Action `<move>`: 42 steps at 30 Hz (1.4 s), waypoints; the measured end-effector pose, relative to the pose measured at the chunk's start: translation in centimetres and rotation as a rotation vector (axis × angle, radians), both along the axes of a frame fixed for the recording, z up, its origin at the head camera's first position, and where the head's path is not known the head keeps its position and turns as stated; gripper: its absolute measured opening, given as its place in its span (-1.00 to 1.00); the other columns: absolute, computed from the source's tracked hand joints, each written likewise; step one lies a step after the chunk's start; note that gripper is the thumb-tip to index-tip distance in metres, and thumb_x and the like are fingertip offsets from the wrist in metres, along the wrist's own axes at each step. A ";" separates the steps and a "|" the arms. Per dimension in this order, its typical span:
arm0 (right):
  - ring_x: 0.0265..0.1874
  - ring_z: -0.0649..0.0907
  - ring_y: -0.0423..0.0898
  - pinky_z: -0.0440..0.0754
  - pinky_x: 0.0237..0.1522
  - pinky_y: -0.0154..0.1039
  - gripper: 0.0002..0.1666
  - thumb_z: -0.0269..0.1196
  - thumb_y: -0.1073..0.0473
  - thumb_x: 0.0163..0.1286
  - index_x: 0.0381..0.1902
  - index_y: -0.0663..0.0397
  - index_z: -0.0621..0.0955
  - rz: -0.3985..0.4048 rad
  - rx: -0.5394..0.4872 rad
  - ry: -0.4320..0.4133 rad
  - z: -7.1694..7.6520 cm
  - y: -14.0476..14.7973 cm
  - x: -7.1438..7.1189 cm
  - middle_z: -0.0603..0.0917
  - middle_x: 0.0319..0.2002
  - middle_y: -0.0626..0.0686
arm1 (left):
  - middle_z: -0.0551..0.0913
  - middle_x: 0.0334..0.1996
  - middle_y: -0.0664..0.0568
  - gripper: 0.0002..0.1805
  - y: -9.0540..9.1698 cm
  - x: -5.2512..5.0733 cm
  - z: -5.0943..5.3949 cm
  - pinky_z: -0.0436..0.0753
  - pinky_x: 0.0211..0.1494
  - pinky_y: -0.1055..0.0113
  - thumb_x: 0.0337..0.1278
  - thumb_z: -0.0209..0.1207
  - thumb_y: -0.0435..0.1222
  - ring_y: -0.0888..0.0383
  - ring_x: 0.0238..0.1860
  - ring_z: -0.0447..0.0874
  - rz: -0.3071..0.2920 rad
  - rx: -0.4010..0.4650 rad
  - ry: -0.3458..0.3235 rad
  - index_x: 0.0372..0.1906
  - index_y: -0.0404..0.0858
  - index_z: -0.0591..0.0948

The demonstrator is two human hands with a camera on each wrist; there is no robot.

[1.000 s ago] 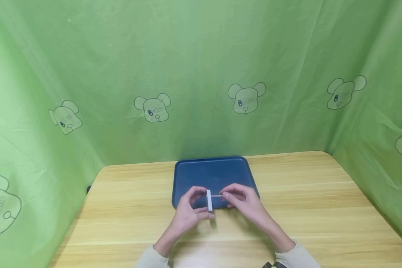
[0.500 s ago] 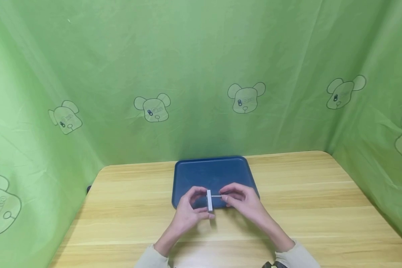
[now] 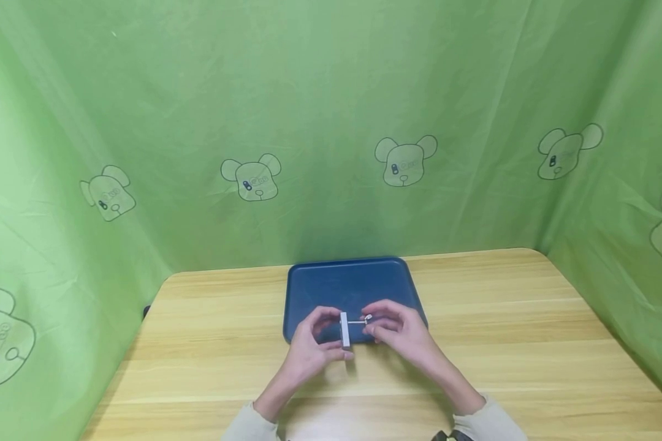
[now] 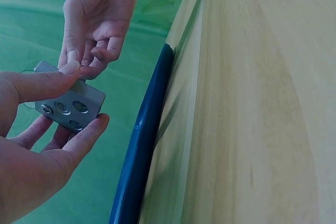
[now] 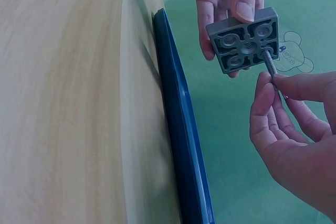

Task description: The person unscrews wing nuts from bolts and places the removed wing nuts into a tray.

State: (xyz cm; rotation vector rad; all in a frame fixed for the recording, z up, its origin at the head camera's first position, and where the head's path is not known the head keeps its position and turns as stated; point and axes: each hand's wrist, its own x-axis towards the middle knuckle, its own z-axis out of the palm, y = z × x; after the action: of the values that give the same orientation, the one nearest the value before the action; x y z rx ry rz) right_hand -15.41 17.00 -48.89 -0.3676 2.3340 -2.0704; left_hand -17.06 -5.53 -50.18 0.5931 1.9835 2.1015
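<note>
A flat square metal block point(image 3: 344, 331) is held upright by its edges between the thumb and fingers of my left hand point(image 3: 311, 351). The left wrist view shows round holes in one face of the block point(image 4: 72, 107); the right wrist view shows its recessed, ribbed other face point(image 5: 244, 41). A thin threaded screw point(image 5: 270, 62) sticks out from a corner hole of that face. My right hand point(image 3: 405, 334) pinches the screw's outer end between thumb and fingertips. A small shiny piece shows at that end in the head view, its shape too small to tell.
Behind and below the hands, a dark blue tray point(image 3: 347, 278) lies on the wooden table point(image 3: 215, 331). Green curtains point(image 3: 320, 92) printed with bear heads stand around the table's back and sides.
The right fingers have shifted slightly about the screw's end, and a small shiny piece there now shows above the thumb. The left hand and block have stayed in place.
</note>
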 end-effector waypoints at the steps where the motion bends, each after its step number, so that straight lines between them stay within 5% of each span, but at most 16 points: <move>1: -0.10 0.78 0.05 0.80 0.01 0.08 -0.60 0.39 0.43 0.27 0.08 0.34 0.62 -0.001 -0.001 -0.003 0.0 0.0 0.0 0.70 0.00 0.34 | 0.51 0.24 -0.35 -0.21 0.0 0.0 0.0 0.77 0.15 0.17 -0.34 0.48 -0.70 -0.20 0.34 0.50 0.001 -0.002 0.000 0.18 -0.32 0.52; 16: -0.17 0.80 0.02 0.82 -0.03 0.10 -0.63 0.37 0.40 0.32 0.07 0.39 0.62 0.016 -0.012 -0.022 0.0 0.2 0.0 0.67 0.03 0.41 | 0.56 0.20 -0.22 -0.21 0.0 0.1 0.1 0.78 0.15 0.17 -0.35 0.47 -0.71 -0.17 0.33 0.51 0.013 -0.004 0.002 0.17 -0.31 0.53; 27: -0.22 0.78 -0.01 0.86 -0.22 -0.17 -0.74 0.26 0.20 0.51 -0.02 0.33 0.66 -0.034 0.005 -0.032 0.2 -0.1 -0.1 0.70 -0.06 0.39 | 0.55 0.20 -0.23 -0.21 0.0 0.1 0.2 0.78 0.14 0.16 -0.35 0.46 -0.72 -0.23 0.34 0.49 0.009 0.002 -0.001 0.18 -0.33 0.52; 36: -0.13 0.75 0.25 0.86 -0.14 -0.14 -0.77 0.28 0.25 0.48 -0.04 0.34 0.66 -0.020 -0.006 -0.026 0.2 0.1 -0.1 0.71 -0.05 0.36 | 0.56 0.19 -0.21 -0.22 0.1 0.2 0.3 0.78 0.15 0.18 -0.34 0.48 -0.70 -0.18 0.34 0.50 0.016 -0.017 0.002 0.18 -0.31 0.53; 42: -0.11 0.75 0.24 0.85 -0.09 -0.13 -0.66 0.27 0.22 0.49 0.04 0.43 0.62 0.010 -0.016 -0.057 0.1 0.1 -0.1 0.67 -0.02 0.45 | 0.51 0.24 -0.33 -0.21 0.0 0.2 0.2 0.77 0.16 0.18 -0.35 0.47 -0.70 -0.18 0.35 0.50 0.015 -0.016 0.004 0.18 -0.32 0.52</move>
State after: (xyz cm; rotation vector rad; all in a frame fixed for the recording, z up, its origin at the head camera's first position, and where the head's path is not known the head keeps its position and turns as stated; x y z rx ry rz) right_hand -15.49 17.07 -48.76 -0.3161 2.2805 -2.0680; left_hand -16.91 -5.49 -49.93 0.5828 2.0106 2.0929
